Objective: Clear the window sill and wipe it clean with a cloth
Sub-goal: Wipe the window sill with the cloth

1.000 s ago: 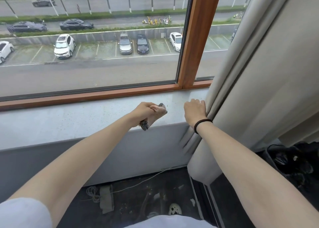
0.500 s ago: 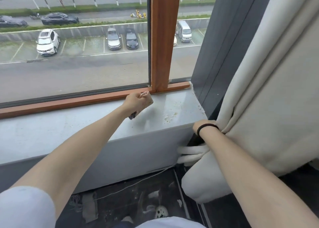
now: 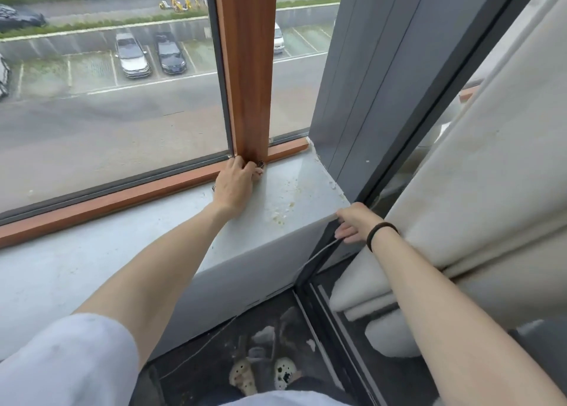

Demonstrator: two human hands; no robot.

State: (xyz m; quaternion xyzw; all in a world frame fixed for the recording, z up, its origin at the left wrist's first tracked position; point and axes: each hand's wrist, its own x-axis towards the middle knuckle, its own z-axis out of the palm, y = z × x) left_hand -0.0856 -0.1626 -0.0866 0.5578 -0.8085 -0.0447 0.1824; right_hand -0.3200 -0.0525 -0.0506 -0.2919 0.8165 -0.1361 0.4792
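Observation:
The pale grey window sill (image 3: 92,261) runs below the wooden window frame (image 3: 248,83). My left hand (image 3: 237,181) grips a small dark patterned cloth (image 3: 260,164), mostly hidden in the fist, and presses it on the sill at the foot of the frame's upright post. Yellowish crumbs and stains (image 3: 283,212) dot the sill's right end. At the sill's right front corner my right hand (image 3: 356,223), a black band on its wrist, holds the cream curtain (image 3: 478,175) back to the right, fingers curled on its edge.
A dark grey wall panel (image 3: 383,68) closes the sill's right end. Below, a dark floor (image 3: 245,338) holds a thin white cable (image 3: 316,255) and scattered debris. My slippers (image 3: 264,372) show at the bottom.
My left hand slid with the cloth away from me to the foot of the frame post. My right hand pulled the curtain right, uncovering the sill's stained right end and the wall panel.

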